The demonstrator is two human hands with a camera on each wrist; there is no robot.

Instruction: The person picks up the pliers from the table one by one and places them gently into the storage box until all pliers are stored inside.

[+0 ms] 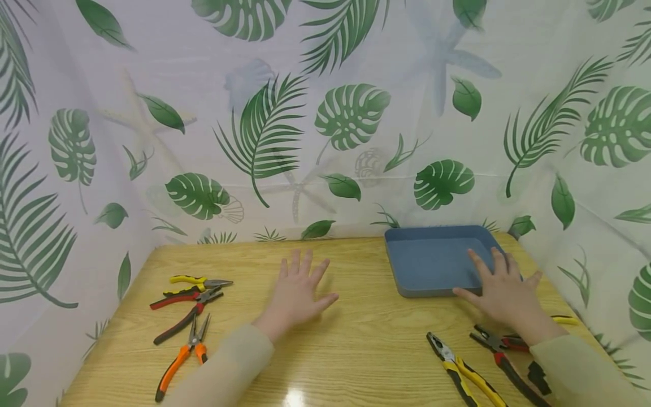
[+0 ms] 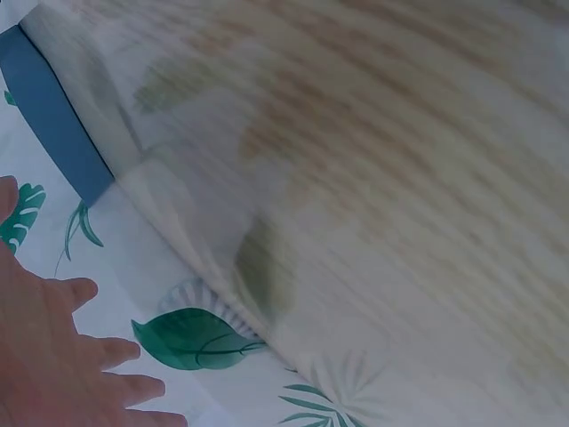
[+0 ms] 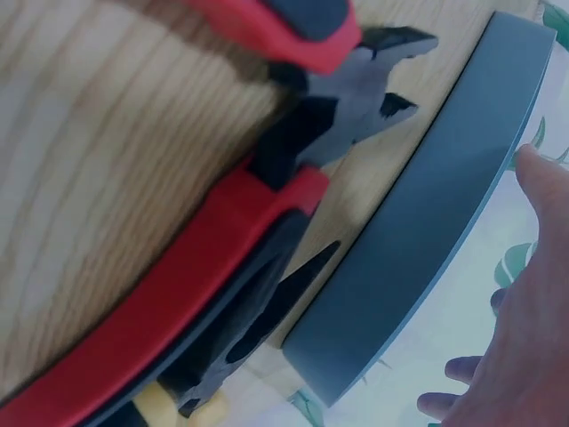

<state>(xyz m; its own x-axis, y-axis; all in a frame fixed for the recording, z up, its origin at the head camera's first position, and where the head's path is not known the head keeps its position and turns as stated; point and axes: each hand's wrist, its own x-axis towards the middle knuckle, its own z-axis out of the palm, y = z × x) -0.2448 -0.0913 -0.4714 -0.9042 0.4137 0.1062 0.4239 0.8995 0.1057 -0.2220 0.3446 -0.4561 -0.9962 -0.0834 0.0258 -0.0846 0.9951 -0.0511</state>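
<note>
My left hand has its fingers spread over the middle of the wooden table, holding nothing. To its left lie yellow-black long-nose pliers, red-black pliers and orange-handled long-nose pliers. My right hand, fingers spread, is over the near right corner of a blue-grey tray; whether it touches the rim I cannot tell. Below that hand are yellow-black combination pliers and red-black pliers with parted jaws. The right forearm partly hides these and another yellow-handled tool.
The wooden table meets a leaf-print cloth at its back and sides. At the back right, the tray stands close to the cloth. A small black piece lies beside the right sleeve, its kind unclear.
</note>
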